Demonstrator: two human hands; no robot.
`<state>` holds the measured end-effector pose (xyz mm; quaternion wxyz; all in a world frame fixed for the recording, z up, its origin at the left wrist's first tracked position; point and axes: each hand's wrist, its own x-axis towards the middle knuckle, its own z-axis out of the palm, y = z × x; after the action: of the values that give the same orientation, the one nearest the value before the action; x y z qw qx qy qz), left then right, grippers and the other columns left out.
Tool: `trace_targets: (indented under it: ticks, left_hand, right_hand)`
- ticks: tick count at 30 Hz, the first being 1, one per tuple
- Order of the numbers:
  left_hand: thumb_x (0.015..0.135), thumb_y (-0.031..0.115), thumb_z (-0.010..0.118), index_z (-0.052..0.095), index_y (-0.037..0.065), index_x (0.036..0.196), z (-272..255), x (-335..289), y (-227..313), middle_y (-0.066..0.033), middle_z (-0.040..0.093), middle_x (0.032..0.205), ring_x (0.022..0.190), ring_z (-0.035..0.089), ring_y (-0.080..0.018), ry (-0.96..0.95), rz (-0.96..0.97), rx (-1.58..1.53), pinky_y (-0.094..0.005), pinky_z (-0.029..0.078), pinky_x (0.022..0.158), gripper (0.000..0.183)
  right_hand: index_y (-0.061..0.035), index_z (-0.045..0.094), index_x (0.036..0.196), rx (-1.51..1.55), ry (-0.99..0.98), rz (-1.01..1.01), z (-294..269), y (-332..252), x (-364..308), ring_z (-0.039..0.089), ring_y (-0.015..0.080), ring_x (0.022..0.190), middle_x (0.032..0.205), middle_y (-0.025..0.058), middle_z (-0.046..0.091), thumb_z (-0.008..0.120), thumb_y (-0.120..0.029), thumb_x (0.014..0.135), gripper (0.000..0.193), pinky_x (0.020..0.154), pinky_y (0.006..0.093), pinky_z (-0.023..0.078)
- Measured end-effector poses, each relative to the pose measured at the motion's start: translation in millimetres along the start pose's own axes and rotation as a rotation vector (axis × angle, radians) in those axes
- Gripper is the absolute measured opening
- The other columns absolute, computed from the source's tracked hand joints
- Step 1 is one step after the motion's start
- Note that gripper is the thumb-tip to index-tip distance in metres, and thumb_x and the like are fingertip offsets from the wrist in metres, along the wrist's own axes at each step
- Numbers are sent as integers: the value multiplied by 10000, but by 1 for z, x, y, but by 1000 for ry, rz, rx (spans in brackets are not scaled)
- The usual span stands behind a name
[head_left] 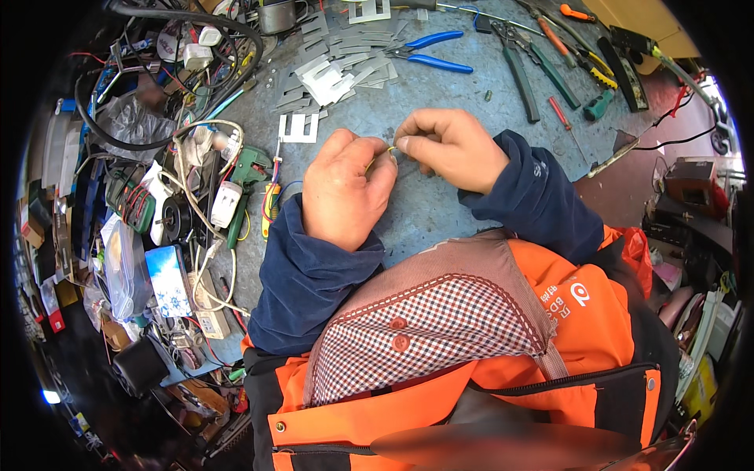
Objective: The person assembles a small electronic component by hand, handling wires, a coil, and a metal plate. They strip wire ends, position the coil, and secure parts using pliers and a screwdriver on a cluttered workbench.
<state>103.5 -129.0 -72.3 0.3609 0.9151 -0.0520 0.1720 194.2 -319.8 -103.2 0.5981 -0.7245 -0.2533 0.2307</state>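
Over the blue-grey worktop (424, 216), my two hands almost meet at the fingertips. My left hand (342, 188) is curled, thumb and forefinger pressed together on a short, thin yellow wire (390, 149). From the other side my right hand (454, 151) pinches the same wire's end, its remaining fingers folded in. Most of the wire is hidden by the fingers. Just beyond my left hand lies a white E-shaped metal plate (298, 129). Close to my left wrist rests a yellow-handled screwdriver (271, 206), with thin coloured wires around it.
Many cut metal plates (338, 63) are heaped at the back. Blue-handled pliers (436, 53), green-handled cutters (520, 82) and a red screwdriver (559, 114) lie at the back right. Tangled cables (188, 145), a green glue gun (250, 166) and a phone-like blue-white panel (167, 279) crowd the left.
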Motion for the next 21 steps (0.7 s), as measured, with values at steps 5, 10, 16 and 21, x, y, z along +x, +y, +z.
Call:
trace_targets:
  ticks: [5,10,16,21]
  left_hand:
    - [877,55,789,783,22,983,0,1,0,-141,645,875,719,680,-328,-13,-9,-20,-404,558,652,111]
    - [876,54,790,778,24,980,-1,1,0,-140,638,870,712,673,-327,-10,-14,-27,-401,554,648,109]
    - [876,56,787,775,27,976,-1,2,0,-141,632,868,720,671,-331,-21,-19,-23,-404,553,655,104]
    - [879,56,782,772,28,979,-1,2,-1,-146,637,875,736,672,-343,-22,-23,-36,-414,556,670,105]
  right_hand:
    - [-2,749,1102,206,-87,237,-4,-7,8,567,72,661,812,-7,637,683,-214,1042,229,600,233,462]
    - [-17,756,1099,232,-101,256,-5,-9,10,545,66,645,793,-11,625,690,-209,1037,213,576,229,429]
    - [-14,761,1111,252,-117,237,-8,-9,10,548,61,660,809,-12,638,690,-191,1042,203,590,232,434]
    - [28,757,1102,96,-71,-52,-7,4,9,680,117,832,907,50,758,710,-161,1018,212,756,298,548]
